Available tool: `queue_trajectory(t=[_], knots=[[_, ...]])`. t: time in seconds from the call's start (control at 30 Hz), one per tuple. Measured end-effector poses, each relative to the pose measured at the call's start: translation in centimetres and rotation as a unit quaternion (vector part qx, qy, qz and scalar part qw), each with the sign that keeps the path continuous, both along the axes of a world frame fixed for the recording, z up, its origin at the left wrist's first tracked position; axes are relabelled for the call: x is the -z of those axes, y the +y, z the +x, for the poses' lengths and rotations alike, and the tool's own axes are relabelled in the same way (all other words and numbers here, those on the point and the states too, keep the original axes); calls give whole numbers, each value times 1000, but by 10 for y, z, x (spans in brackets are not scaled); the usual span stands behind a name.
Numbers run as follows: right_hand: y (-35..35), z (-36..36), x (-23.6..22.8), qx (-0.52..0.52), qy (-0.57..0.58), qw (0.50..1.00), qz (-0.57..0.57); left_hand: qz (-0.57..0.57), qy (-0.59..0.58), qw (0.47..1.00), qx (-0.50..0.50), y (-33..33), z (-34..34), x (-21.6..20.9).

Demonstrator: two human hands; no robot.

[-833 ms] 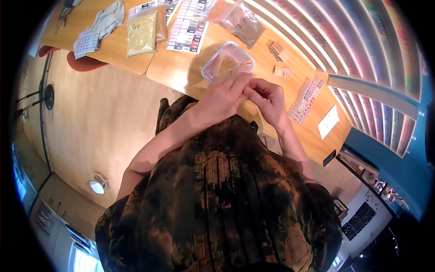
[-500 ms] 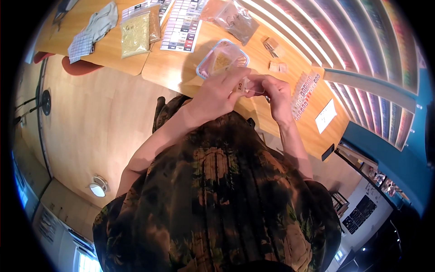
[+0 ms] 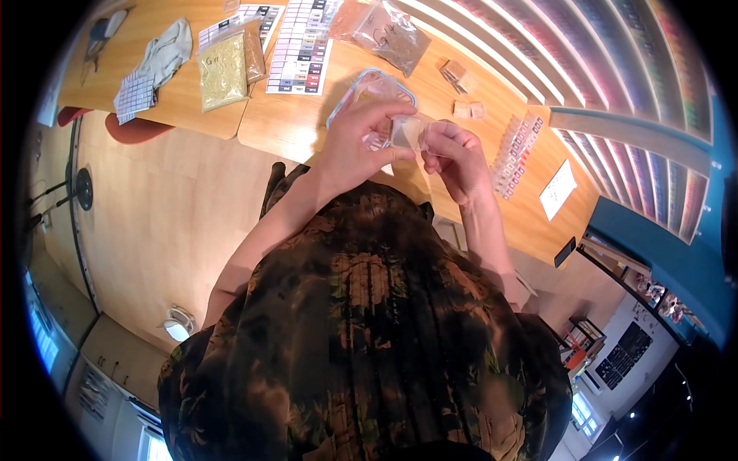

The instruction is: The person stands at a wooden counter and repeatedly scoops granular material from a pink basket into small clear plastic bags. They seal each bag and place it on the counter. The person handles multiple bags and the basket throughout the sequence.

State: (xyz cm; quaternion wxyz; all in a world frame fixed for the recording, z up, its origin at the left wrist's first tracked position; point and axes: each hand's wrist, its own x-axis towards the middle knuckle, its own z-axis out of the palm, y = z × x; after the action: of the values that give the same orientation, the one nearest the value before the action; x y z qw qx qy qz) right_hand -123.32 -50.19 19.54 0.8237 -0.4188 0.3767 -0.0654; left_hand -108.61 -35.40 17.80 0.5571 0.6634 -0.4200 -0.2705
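Left hand (image 3: 360, 142): raised before the chest, fingers curled, thumb and fingertips pinched together. Right hand (image 3: 455, 157): held just beside it, fingers bent inward, pinching likewise. Both forearms are bare, angled upward and converging toward the shared grip.

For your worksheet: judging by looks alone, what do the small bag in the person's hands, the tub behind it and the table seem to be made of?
Small bag: thin clear plastic film, glossy; pale contents show through. It is pinched between the left hand and the right hand.
Tub: clear rigid plastic, probably, with a blue rim.
Table: light wood or wood-look laminate, smooth, reflecting light.
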Motion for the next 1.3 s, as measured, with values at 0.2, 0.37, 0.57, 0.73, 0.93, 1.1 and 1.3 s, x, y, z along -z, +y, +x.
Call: queue_trajectory(t=[0.2, 0.37, 0.57, 0.73, 0.93, 1.1, 1.3], knots=[[1, 44, -4, -20, 60, 949, -309, 100, 64, 979, -165, 9, 18, 11], [1, 92, 28, -138, 184, 746, -625, 237, -18, 965, -114, 7, 26, 71], [13, 82, 58, -222, 191, 671, -681, 110, 36, 978, -176, 1, 2, 82], [14, 73, 85, -189, 87, 673, -710, 53, 91, 980, -169, -2, -15, 81], [18, 58, 115, -198, 66, 627, -750, 156, 231, 947, -159, 11, -14, 89], [20, 59, 125, -193, 26, 645, -739, 128, 344, 914, -171, 6, -17, 100], [9, 51, 109, -182, 83, 817, -541, 119, 302, 933, -154, 0, -17, 88]])
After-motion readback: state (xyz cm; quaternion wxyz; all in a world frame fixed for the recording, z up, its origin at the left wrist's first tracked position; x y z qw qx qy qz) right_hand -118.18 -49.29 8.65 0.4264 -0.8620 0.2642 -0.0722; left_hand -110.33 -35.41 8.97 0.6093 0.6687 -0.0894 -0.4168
